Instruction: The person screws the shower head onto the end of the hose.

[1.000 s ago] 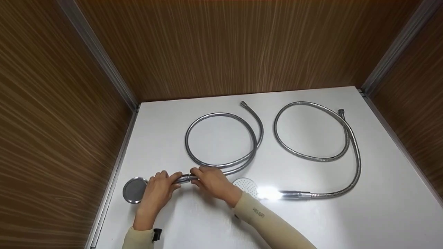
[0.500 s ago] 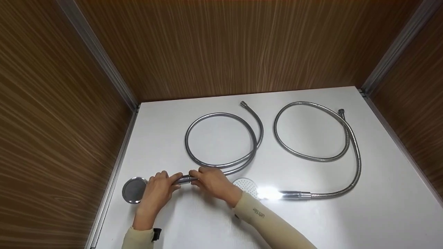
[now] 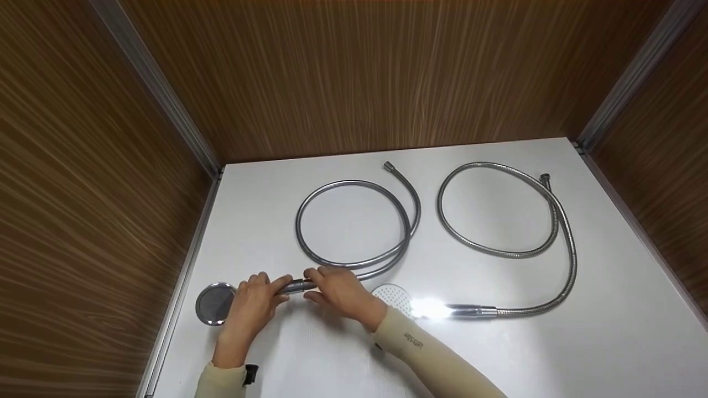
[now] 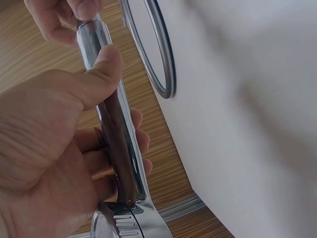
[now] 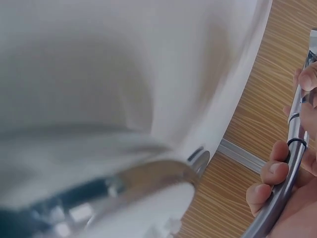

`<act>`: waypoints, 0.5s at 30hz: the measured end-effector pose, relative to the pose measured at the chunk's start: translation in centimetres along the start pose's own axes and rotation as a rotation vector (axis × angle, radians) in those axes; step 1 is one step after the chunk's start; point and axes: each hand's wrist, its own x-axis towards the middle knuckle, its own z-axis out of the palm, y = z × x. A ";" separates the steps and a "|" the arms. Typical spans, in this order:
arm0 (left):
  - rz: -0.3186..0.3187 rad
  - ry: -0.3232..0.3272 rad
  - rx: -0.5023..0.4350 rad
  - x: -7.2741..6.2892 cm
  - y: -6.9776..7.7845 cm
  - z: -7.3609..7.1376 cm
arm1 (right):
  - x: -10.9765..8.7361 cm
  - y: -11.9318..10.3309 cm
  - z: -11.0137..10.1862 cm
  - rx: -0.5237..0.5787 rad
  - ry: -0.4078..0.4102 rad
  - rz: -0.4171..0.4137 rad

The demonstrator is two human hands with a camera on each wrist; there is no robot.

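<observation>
A chrome shower head lies at the left of the white table, face up. My left hand grips its handle, with the thumb along one side and the fingers curled behind. At the handle's end, my right hand holds the end of a grey shower hose. The right wrist view has the right fingers wrapped round the hose just below the joint. Handle and hose end meet in line between both hands. From there the hose loops behind the right hand to a loose metal end fitting.
A second shower head, white-faced and partly behind the right forearm, lies on the table. Its chrome handle joins another metal hose coiled at the right. Wood-grain panels enclose the table's back and sides.
The right thumb has shifted away from the forefinger at the joint, and the right fingers have moved slightly round it. The left hand and shower head stay nearly still.
</observation>
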 end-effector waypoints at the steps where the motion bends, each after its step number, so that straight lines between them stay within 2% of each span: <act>1: 0.000 0.001 0.000 0.0 0.0 0.0 | 0.0 0.0 0.0 0.006 0.001 0.001; 15: -0.021 -0.024 -0.037 0.2 0.1 0.1 | -0.1 0.2 0.1 0.017 -0.026 0.006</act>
